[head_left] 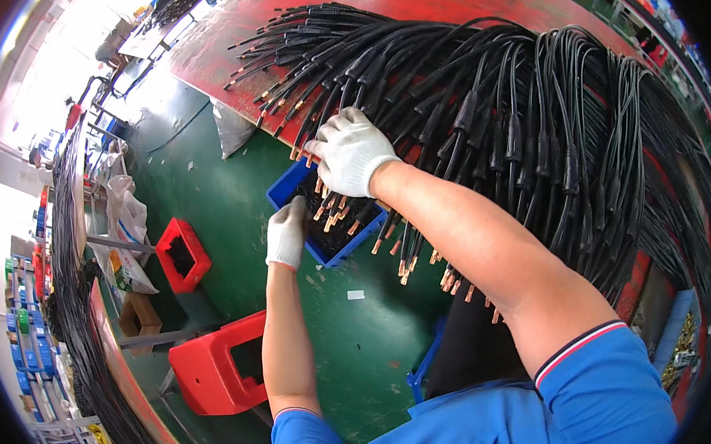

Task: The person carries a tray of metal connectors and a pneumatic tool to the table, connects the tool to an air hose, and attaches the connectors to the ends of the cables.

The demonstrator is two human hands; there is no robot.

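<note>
Black cables (pixel 429 80) with bare copper ends lie in a thick bundle across a red table, their ends hanging over its near edge. My right hand (pixel 349 152), in a white knit glove, is closed among the cable ends at the table edge, its fingers curled round a black cable. Lower and to the left, my left hand (pixel 287 232) wears a greyed white glove. Its fingers are pressed together beside a blue bin (pixel 335 261); whatever they pinch is hidden. Dark pieces lie inside the bin, below the hanging copper ends (pixel 336 213).
The red table (pixel 220 39) spans the top. A red stool (pixel 212 372) stands at lower left, near a red bin (pixel 183 252) with dark contents. More black cables (pixel 72 270) hang over a bench at far left. A white bag (pixel 232 129) hangs beside the table edge.
</note>
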